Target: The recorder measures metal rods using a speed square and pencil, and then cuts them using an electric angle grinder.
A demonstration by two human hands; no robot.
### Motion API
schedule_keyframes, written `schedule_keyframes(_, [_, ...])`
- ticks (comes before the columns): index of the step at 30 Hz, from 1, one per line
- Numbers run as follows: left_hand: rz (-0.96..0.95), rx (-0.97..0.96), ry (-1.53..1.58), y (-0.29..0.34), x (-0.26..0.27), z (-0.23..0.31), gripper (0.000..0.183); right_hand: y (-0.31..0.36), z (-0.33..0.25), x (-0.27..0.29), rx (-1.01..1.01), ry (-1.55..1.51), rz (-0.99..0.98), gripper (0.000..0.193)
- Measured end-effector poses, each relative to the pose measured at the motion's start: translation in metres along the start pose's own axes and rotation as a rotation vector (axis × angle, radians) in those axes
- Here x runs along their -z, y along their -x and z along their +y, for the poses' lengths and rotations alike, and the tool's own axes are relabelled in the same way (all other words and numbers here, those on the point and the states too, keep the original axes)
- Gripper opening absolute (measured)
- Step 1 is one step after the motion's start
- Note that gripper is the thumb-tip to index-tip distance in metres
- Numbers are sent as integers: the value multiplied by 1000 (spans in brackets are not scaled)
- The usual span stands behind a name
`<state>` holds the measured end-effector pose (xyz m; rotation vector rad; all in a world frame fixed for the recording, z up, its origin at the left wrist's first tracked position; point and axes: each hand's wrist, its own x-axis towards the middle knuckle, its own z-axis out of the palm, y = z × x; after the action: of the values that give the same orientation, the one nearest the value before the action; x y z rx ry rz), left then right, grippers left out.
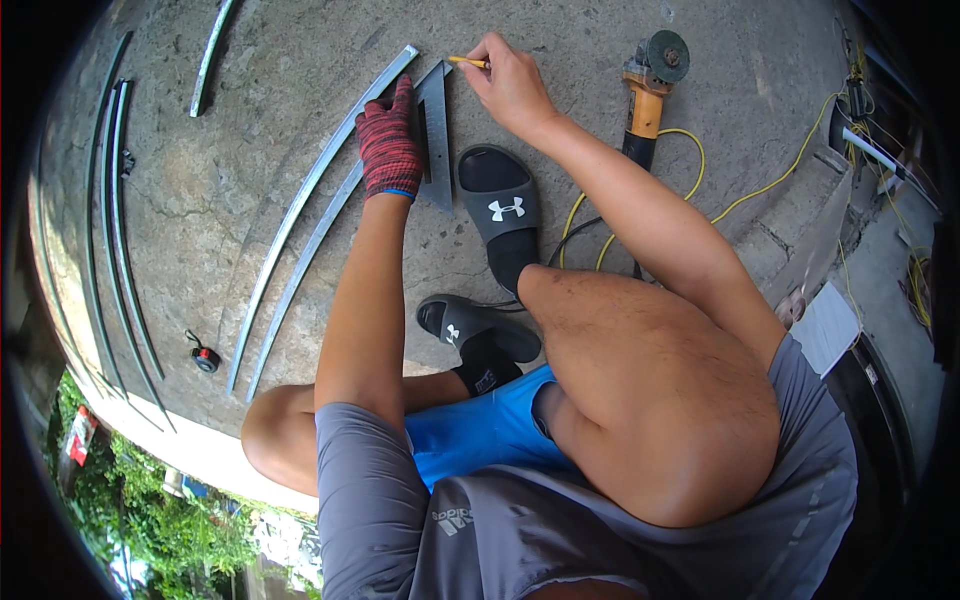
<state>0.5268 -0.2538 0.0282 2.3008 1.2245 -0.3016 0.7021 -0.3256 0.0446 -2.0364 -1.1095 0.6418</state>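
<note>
My left hand (390,145), in a red and black knit glove, presses down over two long metal bars and the edge of a grey triangle square (438,150). Its index finger points up along the outer bar (300,205); part of the inner bar (310,268) is hidden beneath the glove. Against that inner bar lies the square, close to the bars' far ends. My bare right hand (508,88) pinches a yellow pencil (470,62), whose tip is at the square's top corner.
An angle grinder (648,95) with a yellow cord (755,212) lies on the concrete at the right. Several more metal strips (122,200) lie at the far left, with a short piece (212,55) above. A tape measure (205,358) sits left of my knee. My sandaled foot (497,200) is beside the square.
</note>
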Motion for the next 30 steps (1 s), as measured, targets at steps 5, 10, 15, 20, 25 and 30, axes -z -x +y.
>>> schedule_keyframes(5, [11,0,-1,0,1,1,59,6,0,-6,71,49,-37,18])
schedule_keyframes(10, [7,21,-15,0,-1,0,59,6,-2,-8,69,73,-43,18])
schedule_keyframes(15, [-2,30,-18,-1,0,2,59,5,0,-10,112,66,-21,19])
schedule_keyframes(20, [-13,32,-15,-1,2,4,59,17,-1,-9,114,119,-130,19])
schedule_keyframes(25, [-2,36,-18,0,4,3,60,32,-5,-4,99,115,-242,19])
schedule_keyframes(30, [12,13,18,-1,2,2,60,7,-4,-2,89,109,-88,19])
